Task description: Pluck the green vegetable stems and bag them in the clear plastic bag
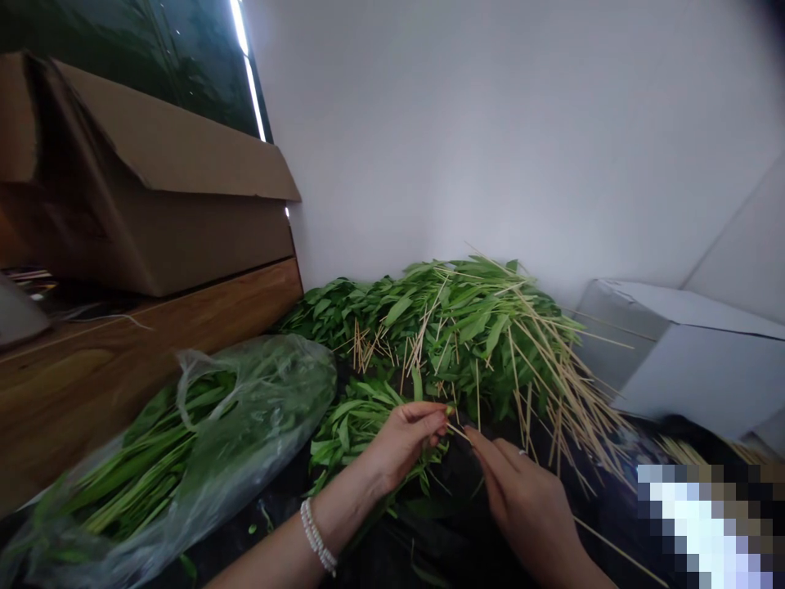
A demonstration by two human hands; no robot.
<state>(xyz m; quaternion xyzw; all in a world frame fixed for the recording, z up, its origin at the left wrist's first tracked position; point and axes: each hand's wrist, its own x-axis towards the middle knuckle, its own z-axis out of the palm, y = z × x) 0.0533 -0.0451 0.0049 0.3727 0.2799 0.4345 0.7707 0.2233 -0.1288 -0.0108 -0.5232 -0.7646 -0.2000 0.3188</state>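
Note:
My left hand (pixel 412 438), with a white beaded bracelet on the wrist, is closed in a pinch around a green leaf (pixel 450 411); only a small bit of it shows at the fingertips. Opposite it, my right hand (pixel 518 483) wears a ring and is closed on a thin wooden skewer (pixel 458 431), whose tip reaches the left fingertips. Whether the skewer pierces the leaf I cannot tell. Just behind and left of my left hand lies a small heap of loose green leaves (pixel 349 429).
A large pile of leaves on skewers (pixel 466 315) leans against the white wall (pixel 491 123). Left of me lies a clear plastic bag (pixel 257 425) of leafy stems. A cardboard box (pixel 202 229) stands on a wooden surface (pixel 202 315), and a white box (pixel 699 368) at right.

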